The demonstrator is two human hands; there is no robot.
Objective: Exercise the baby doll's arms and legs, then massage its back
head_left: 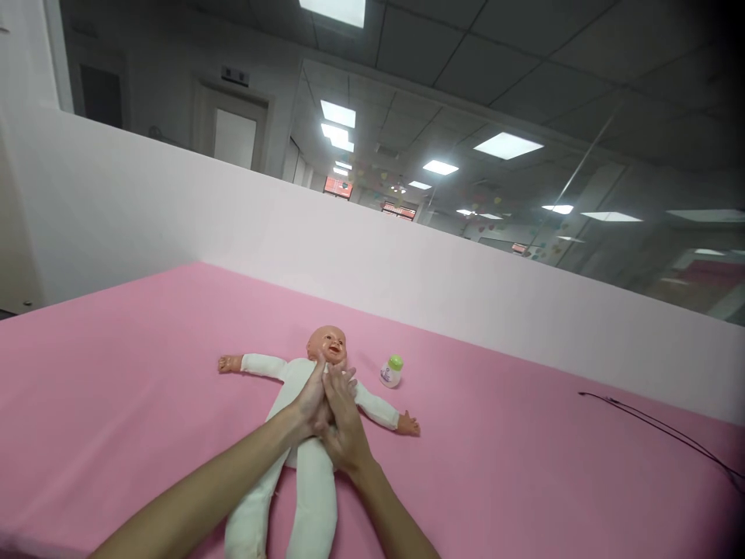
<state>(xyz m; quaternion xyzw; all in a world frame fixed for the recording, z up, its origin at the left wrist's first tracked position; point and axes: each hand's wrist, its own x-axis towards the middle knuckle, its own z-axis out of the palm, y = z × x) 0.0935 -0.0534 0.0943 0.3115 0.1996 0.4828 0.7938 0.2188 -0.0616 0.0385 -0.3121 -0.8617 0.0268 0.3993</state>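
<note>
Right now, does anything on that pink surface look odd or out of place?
Perhaps the thin black cord trailing loose across the right side of the pink surface, apart from the baby doll and green-capped bottle. Otherwise nothing stands out; I see no spill or damage.

A smooth pink cover spans the desk (512,473); on it a doll (315,462) in white lies face up, arms spread; a small green-lidded jar (391,373) stands near its head; thin black cords (660,425) trail at the right.
</note>
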